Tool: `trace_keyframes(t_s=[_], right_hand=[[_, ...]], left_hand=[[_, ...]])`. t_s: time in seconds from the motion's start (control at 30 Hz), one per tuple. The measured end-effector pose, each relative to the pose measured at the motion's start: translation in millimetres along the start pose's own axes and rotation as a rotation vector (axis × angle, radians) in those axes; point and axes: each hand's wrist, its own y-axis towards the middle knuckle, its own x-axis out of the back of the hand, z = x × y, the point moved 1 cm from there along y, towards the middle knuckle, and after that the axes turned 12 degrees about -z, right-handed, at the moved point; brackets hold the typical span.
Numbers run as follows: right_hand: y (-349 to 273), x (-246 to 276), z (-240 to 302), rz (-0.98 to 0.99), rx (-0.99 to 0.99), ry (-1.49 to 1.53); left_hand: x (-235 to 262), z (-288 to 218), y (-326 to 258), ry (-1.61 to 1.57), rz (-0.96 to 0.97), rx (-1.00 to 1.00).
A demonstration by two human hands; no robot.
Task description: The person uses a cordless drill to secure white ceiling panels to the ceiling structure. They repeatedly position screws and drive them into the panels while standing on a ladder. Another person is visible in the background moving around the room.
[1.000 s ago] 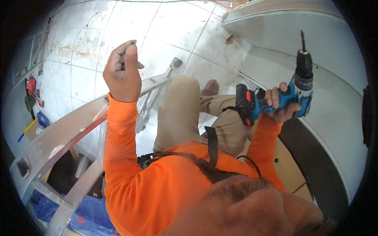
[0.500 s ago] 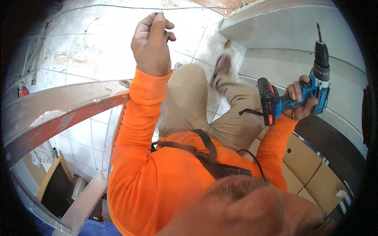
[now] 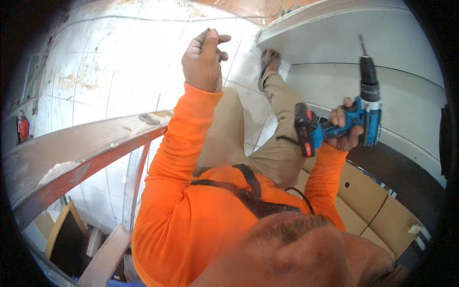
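My left hand [image 3: 203, 60] is raised high, fingers pinched on a small dark screw [image 3: 208, 30] whose tip shows above the fingertips. My right hand [image 3: 346, 129] grips the handle of a blue and black cordless drill [image 3: 356, 117] held upright, its bit [image 3: 363, 44] pointing up toward a white panel [image 3: 382, 33]. Both arms wear orange sleeves. My legs in tan trousers reach down to a foot [image 3: 268, 64] far below.
A ladder rail, red and silver with white smears [image 3: 86, 153], crosses at the left. White tiled floor [image 3: 110, 62] lies far below. Brown board pieces [image 3: 377, 205] sit at lower right beside a dark gap. A black strap crosses my chest.
My left hand rose and shifted right with the screw. The drill hand stayed at the right, lifting slightly. The view swung, so the ladder rail now sits lower left.
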Motion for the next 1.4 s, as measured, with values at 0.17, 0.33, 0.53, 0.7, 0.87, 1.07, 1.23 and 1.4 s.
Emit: trace_keyframes(t_s=[0.17,0.33,0.53,0.7,0.87,1.07,1.23,1.4], right_hand=[[-2.3,-30.0,-20.1,0.053,-0.106,-0.252],[-3.8,-35.2,-29.7,0.169,0.265,-1.381],[-7.6,-42.1,-74.2,0.048,0.132,-1.221],[-20.7,-47.2,-104.5,0.1,0.292,-1.434],[-26.2,-47.7,-120.9,0.152,0.292,-1.669],[-20.6,-7.9,-140.7,0.261,0.247,-1.811],[-10.1,21.5,-151.4,0.323,0.221,-1.86],[-2.6,54.9,-166.7,0.372,0.212,-1.905]], left_hand=[[-28.6,48.0,24.3,-0.127,0.119,0.34],[-64.8,77.7,50.2,-0.208,0.221,0.589],[-75.7,80.2,67.6,-0.167,0.387,0.661],[-57.4,88.8,78.8,-0.05,0.315,0.578],[-46.8,111.4,88.0,0.093,0.286,0.653],[-40.0,142.4,100.5,0.283,0.299,0.625],[-28.8,181.1,118.9,0.385,0.304,0.665],[-21.7,217.2,137.5,0.457,0.296,0.686]])
